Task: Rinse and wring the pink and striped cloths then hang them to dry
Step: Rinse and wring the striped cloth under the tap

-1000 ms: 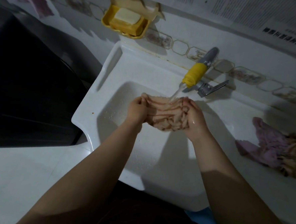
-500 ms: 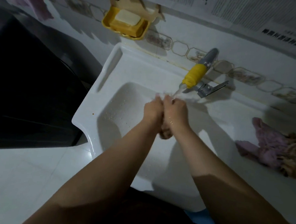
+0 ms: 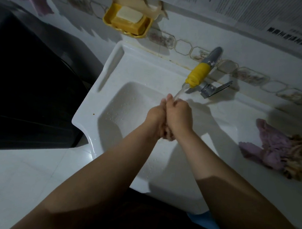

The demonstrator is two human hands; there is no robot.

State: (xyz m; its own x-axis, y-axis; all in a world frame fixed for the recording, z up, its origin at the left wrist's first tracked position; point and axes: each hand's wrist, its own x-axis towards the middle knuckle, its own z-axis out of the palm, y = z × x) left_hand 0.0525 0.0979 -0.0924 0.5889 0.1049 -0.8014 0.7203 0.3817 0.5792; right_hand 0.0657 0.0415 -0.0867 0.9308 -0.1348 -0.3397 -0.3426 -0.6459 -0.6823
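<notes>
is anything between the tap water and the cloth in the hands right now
Nothing visible besides the hands. The left hand and right hand press together around the striped cloth, which shows only below them. The stream from the tap lands on the fingertips, so they shield most of the cloth.

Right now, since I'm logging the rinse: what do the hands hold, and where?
Both hands, left and right, squeeze the bunched striped cloth around its middle.

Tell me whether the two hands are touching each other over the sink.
Touching. The head view shows the left hand pressed against the right hand, squeezing the striped cloth.
</notes>
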